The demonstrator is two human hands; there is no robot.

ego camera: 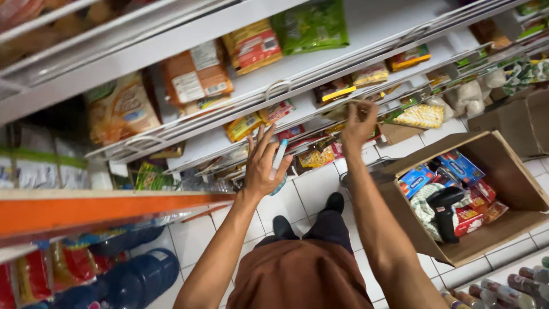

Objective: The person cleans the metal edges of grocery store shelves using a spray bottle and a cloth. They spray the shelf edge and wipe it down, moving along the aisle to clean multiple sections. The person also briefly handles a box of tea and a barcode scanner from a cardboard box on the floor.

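**A pen and a shelf-edge strip**

We see a slim white pen with a light blue cap (279, 155) held upright against the open fingers of the left hand (262, 166), cap end down. At the white wire shelf edge (320, 94), we see the right hand (358, 123) pinching a small pale strip, too blurred to identify

Bright even indoor light, soft shadows, wide-angle bending at edges, slight blur on near shelves

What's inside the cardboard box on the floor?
The cardboard box holds blue packets, red packets and a black handheld scanner; whatever lies beneath them is covered.
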